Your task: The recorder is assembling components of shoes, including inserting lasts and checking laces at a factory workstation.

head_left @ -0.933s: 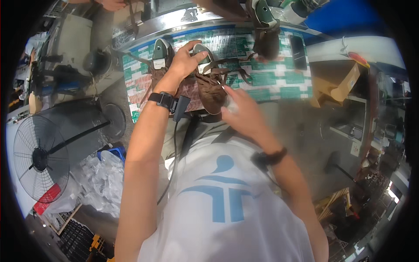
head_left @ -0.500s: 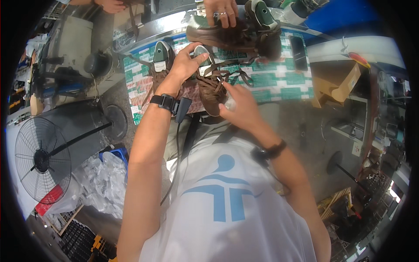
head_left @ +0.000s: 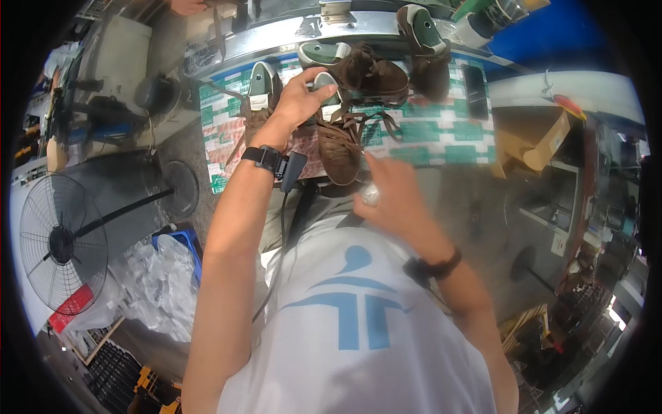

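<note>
My left hand [head_left: 303, 102] is wrapped round the heel of a brown lace-up shoe [head_left: 338, 155], whose toe points toward me. Its laces lie loose over the tongue and spread to the right. Close to the toe's right side is my right hand [head_left: 400, 196], slightly blurred, with a whitish see-through lump [head_left: 370, 194] in its curled fingers. The index finger reaches toward the laces, where something thin and pale shows at its tip. Left of my left hand stands another brown shoe [head_left: 262, 90] with a green insole, partly behind my wrist.
Beyond my hands, one brown shoe [head_left: 376, 76] lies sideways and another [head_left: 427, 52] stands to its right. A dark phone [head_left: 474, 91] rests on the green-and-white patterned table cover [head_left: 441, 138]. An open cardboard box [head_left: 534, 141] is at the right, a floor fan [head_left: 62, 241] at the left.
Another person's hand has left the far shoe, which now lies turned sideways. My right hand has drawn back slightly toward me, away from the laces. My left hand keeps its hold.
</note>
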Available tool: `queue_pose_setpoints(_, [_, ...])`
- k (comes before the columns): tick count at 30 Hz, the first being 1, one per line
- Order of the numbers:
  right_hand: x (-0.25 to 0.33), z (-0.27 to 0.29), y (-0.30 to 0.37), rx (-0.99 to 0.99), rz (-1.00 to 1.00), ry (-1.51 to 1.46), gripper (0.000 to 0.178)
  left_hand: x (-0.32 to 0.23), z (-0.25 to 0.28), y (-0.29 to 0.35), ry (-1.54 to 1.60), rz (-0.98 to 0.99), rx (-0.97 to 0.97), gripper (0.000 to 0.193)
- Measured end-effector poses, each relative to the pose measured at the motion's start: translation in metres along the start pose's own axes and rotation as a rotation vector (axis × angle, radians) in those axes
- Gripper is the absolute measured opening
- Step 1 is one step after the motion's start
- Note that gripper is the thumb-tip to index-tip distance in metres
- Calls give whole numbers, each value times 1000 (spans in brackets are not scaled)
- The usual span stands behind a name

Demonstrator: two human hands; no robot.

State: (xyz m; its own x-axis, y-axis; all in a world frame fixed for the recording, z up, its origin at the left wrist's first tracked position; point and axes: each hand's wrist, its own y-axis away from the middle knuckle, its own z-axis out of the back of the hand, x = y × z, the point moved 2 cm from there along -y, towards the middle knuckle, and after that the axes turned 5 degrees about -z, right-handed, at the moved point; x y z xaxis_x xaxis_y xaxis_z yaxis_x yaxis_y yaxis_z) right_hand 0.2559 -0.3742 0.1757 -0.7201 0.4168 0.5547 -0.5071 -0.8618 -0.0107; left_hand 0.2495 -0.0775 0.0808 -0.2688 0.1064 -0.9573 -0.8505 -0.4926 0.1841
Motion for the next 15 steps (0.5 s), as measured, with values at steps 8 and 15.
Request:
queue_pose_setpoints(8, [19, -18, -33, -122, 173, -133, 76, -4, -4, 4, -48, -6, -23, 57])
queue_pose_setpoints(15, [13, -38, -48, -90, 146, -45, 73, -5, -1, 3, -46, -3, -25, 60])
